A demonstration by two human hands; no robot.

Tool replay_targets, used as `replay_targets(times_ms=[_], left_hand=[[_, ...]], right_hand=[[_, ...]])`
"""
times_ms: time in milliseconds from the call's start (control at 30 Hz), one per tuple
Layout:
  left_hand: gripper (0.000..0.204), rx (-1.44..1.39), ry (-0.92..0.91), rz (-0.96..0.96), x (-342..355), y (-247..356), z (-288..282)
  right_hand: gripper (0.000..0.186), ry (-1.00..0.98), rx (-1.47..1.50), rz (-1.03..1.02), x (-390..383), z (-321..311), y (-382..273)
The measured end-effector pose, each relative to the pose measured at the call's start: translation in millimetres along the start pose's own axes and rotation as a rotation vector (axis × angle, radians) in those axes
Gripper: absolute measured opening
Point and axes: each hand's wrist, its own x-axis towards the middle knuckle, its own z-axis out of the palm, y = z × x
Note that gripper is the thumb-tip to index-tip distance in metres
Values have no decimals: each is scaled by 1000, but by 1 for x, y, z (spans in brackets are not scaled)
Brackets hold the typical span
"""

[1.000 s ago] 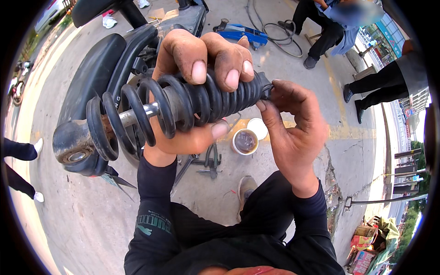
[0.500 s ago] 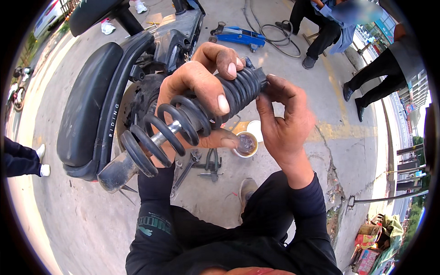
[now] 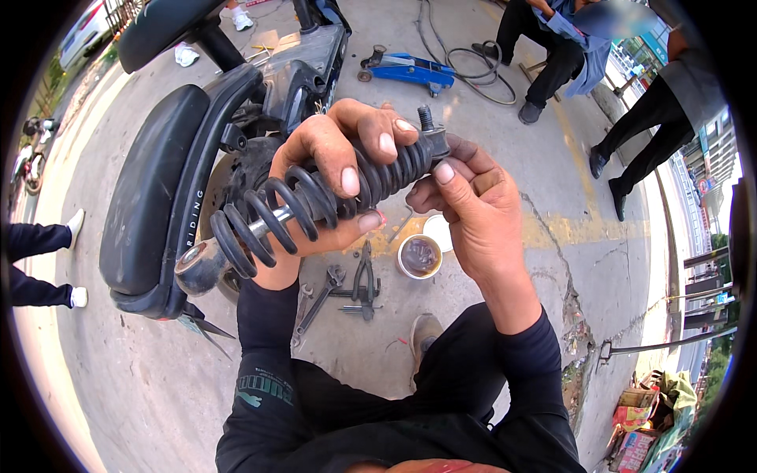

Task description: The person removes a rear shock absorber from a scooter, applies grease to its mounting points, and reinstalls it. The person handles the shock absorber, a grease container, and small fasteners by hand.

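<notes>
The shock (image 3: 386, 175), held up above the ground, slants from its eyelet at lower left to a threaded stud at upper right: black coil, shiny rod, scuffed ends. The left hand (image 3: 314, 150) wraps the coil; the right hand (image 3: 482, 209) pinches the upper end. Green print marks the left sleeve (image 3: 266, 359), white lettering the seat (image 3: 150, 189).

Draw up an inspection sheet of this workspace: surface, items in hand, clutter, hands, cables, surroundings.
Surface: grey concrete ground, cracked at right, yellow line across.
Items in hand: black coil-spring metal shock absorber, held off the ground.
Clutter: grey metal pliers and adjustable wrench, round white tub of brownish paste, blue wheeled metal jack.
Hands: left hand wrapped around the shock absorber; right hand at its upper end, grip unclear.
Cables: grey hose or cable, looped beside the jack.
Surroundings: black padded vehicle seat, seated person, standing person.
</notes>
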Motion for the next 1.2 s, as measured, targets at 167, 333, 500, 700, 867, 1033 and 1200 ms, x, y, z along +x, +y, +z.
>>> replay_targets(times_ms=[167,333,500,700,867,1033,1200], left_hand=[[39,72,61,-82,-1,-3,6],[32,-163,14,-76,-5,-1,-4],[47,-332,48,-70,-4,-10,0],[55,-429,293,-71,-1,-20,16],[54,-763,464,-140,0,-24,11],[50,-923,437,-140,-3,-32,10],[45,-1023,386,-157,-7,-35,1]], right_hand=[[38,70,-241,-302,2,1,14],[37,-261,462,140,8,-13,18],[40,-87,250,44,2,11,19],[40,20,-63,-144,2,8,21],[46,55,-223,-295,-2,9,23],[55,65,-493,-452,-6,6,24],[63,-91,-315,-260,-14,14,12]])
